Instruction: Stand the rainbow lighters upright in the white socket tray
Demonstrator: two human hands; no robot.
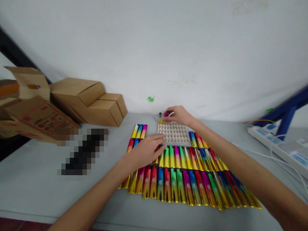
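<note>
At the back left corner of a pale tray with rows of small holes point(174, 133), my right hand point(179, 115) pinches a purple-topped lighter point(166, 115), whose lower end is at the tray. Just left of it another lighter point(160, 118) with a dark top stands upright in the tray. My left hand point(151, 147) is by the tray's front left edge, thumb and fingers apart, partly over the lighters below. Shiny lighters in coloured gradients fading to gold point(176, 157) lie side by side in rows in front of the tray, with more at both its sides.
Brown cardboard boxes point(96, 109) stand against the wall at the left, with an open printed carton point(43, 117) beside them. A blurred-out dark object point(84, 154) lies on the grey table point(36, 183). White power strips point(269, 139) and cables are at the right, near a blue frame point(286, 118).
</note>
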